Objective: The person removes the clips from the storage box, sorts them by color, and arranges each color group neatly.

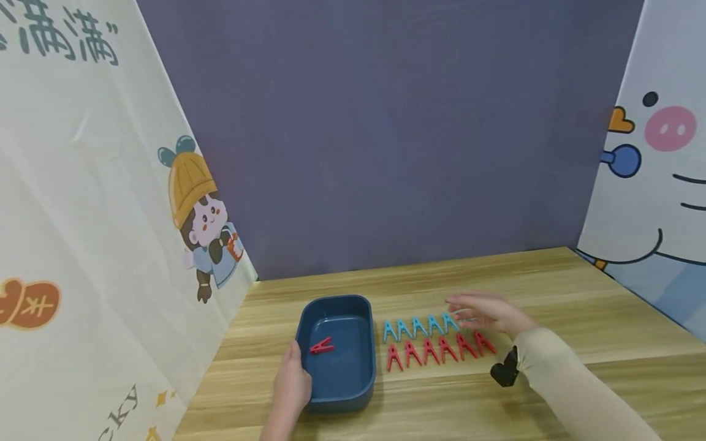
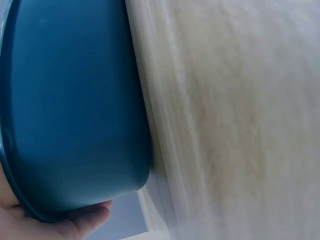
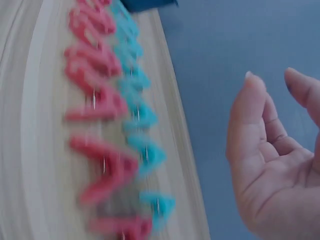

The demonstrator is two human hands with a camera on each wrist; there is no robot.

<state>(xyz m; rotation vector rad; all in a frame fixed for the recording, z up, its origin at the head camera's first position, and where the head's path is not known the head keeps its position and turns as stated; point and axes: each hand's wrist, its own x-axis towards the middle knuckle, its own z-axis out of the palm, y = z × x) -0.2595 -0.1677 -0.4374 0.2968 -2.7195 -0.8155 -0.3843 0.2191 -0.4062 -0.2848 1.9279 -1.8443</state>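
A dark blue tub (image 1: 337,375) sits on the wooden table (image 1: 551,288) with one red clothes peg (image 1: 322,346) lying inside it. My left hand (image 1: 292,381) grips the tub's near left rim; in the left wrist view its fingers (image 2: 82,221) curl under the tub's wall (image 2: 75,110). To the right of the tub lie two rows of pegs: several blue pegs (image 1: 419,326) behind and several red pegs (image 1: 441,350) in front. My right hand (image 1: 478,312) hovers open over the right end of the blue row, holding nothing. The right wrist view shows its relaxed fingers (image 3: 250,135) beside the blurred pegs (image 3: 100,100).
A purple backdrop (image 1: 386,135) closes the back of the table, with cartoon-printed cloth panels on the left (image 1: 83,214) and right (image 1: 656,171). A black wrist camera (image 1: 504,370) sits at my right sleeve. Bare wood lies in front of the pegs.
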